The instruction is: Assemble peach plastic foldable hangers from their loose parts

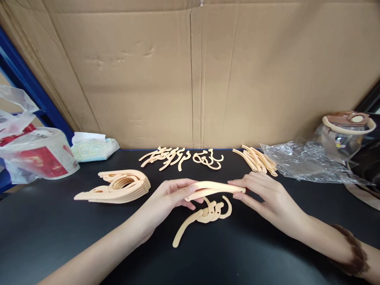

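Observation:
My left hand (178, 194) is closed on one end of the cream hanger arms (212, 187), curved flat strips with small holes near their ends. There seem to be two, lying nearly together. At their other end, the thumb and fingers of my right hand (258, 192) pinch them. On the table just below lie several cream hanger hooks (227, 209) beside a loose curved arm (185, 229), which overlaps them at its upper end. To the left rests a stack of folded hangers (127, 190).
At the back are piles of small curved pieces (166, 156), hooks (208, 159) and hanger arms (255, 158). Clear plastic wrap (303, 162) and a transparent cup (341, 138) stand right. A tissue pack (95, 148) and bagged tub (47, 154) sit left, before a cardboard wall (133, 79).

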